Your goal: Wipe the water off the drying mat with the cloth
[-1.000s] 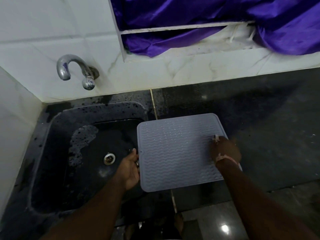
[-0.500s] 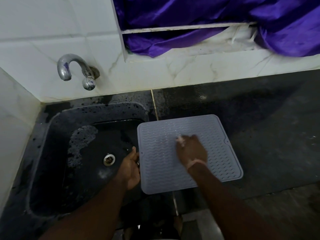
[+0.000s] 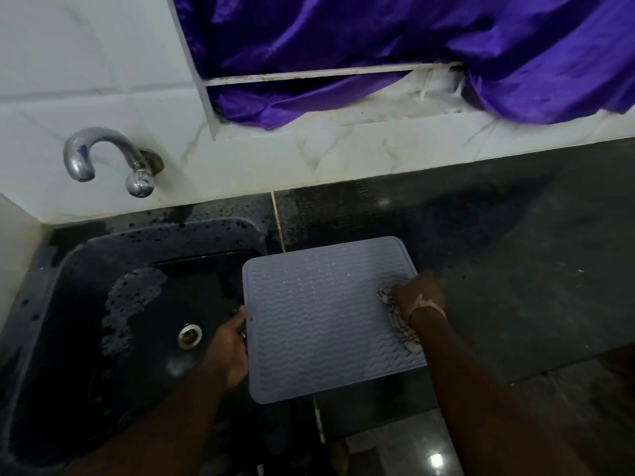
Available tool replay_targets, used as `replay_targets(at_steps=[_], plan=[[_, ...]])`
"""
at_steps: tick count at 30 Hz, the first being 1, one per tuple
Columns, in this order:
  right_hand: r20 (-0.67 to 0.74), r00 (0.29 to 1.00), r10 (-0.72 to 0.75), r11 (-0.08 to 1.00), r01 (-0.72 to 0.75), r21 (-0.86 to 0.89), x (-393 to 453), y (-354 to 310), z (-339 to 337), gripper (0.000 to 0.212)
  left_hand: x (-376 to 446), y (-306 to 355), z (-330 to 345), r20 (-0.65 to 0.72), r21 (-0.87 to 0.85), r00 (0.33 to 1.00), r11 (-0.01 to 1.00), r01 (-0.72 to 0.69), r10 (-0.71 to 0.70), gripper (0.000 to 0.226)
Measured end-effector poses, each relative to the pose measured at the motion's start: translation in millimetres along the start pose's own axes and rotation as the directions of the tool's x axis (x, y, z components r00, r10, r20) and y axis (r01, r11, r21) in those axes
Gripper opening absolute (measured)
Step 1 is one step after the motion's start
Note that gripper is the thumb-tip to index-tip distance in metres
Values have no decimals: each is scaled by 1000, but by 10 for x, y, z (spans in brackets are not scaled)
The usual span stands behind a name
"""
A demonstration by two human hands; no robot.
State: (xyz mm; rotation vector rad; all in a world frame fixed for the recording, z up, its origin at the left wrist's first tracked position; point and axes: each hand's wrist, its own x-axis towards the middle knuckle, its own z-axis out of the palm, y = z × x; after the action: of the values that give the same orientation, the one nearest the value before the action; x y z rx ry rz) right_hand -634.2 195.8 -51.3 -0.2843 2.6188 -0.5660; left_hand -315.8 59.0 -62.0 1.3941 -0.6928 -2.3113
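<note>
Gripping the left edge of the drying mat (image 3: 319,321) with the left hand (image 3: 231,345), fingers curled round the rim, over the sink's near right side. Pressing the cloth (image 3: 398,317) down onto the mat's right edge with the right hand (image 3: 417,297), fingers bunched round it, a checked strip of cloth trailing back toward the wrist. Lying flat on the dark table (image 3: 515,269), grey and ribbed in waves, left portion overhanging the sink (image 3: 86,304); showing small water beads across the far half. Further left, showing a round drain (image 3: 189,334) and a pale foamy patch in the black basin. Beyond, projecting from the white tiled wall, a curved metal tap (image 3: 110,159). Farthest, hanging in folds over a window ledge, a purple curtain (image 3: 378,39).
</note>
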Motion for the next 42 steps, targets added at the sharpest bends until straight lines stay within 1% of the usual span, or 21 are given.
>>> replay_targets(at_steps=[1,3,5,7,12,15,17,20,22,24,26,27,28,30,32,33,35,37,39,41,42], plan=[[-1,1000,7,1000,-7,27,22,-10,2,63,-8,-9,23,-8,7,1000,1000,-8,8,42],[48,999,18,1000,-19,15,51,-20,-5,61,-17,-23,36,-19,18,1000,1000,-12,12,40],[68,997,29,1000,-29,6,103,2,-15,46,-9,-27,19,-21,37,1000,999,-7,8,37],[46,998,47,998,-48,28,151,34,-64,39,19,-45,1,-30,73,999,997,-25,27,33],[45,998,36,998,-33,-50,356,96,-276,42,88,-30,78,-43,176,998,983,-45,53,33],[66,997,28,998,-24,-63,505,127,-415,36,131,-83,185,-75,190,995,981,-42,57,31],[59,998,29,998,-25,-64,577,137,-450,36,165,-147,228,-78,200,995,979,-46,62,31],[34,999,32,995,-29,-96,580,112,-439,40,199,-208,253,-136,204,988,978,-37,66,31],[-48,999,-21,989,14,-146,445,93,-389,48,213,-219,262,-166,220,983,975,-36,74,30],[-125,991,-58,990,40,-137,197,129,-324,61,233,-227,267,-173,254,980,965,-57,103,29],[-64,995,-78,985,67,-161,-44,208,-218,76,238,-234,275,-189,272,974,959,-73,127,28],[-13,996,-83,976,79,-202,-143,250,-138,78,254,-239,277,-202,288,968,954,-85,148,28],[14,994,-109,961,109,-255,-203,311,-31,73,255,-237,281,-220,318,960,943,-97,173,27],[21,975,-222,915,215,-342,-265,357,87,54,263,-224,289,-274,385,932,915,-120,237,28],[-10,946,-324,902,306,-305,-235,329,56,39,266,-202,291,-281,437,916,888,-145,288,34],[-45,941,-335,910,311,-274,-183,323,13,35,263,-201,287,-266,453,917,878,-153,297,37],[-117,948,-296,936,264,-232,-72,364,-63,30,251,-206,263,-236,475,924,865,-159,300,41],[-131,953,-273,938,234,-257,-155,402,-11,28,239,-228,227,-203,481,929,858,-180,309,46],[-119,923,-367,893,313,-323,-438,363,205,26,235,-238,216,-188,483,932,855,-186,310,50],[-82,874,-480,835,426,-348,-781,267,492,25,249,-239,202,-182,483,932,854,-192,313,53],[-53,861,-507,817,460,-348,-938,208,634,26,256,-243,190,-178,485,934,854,-191,310,54]])
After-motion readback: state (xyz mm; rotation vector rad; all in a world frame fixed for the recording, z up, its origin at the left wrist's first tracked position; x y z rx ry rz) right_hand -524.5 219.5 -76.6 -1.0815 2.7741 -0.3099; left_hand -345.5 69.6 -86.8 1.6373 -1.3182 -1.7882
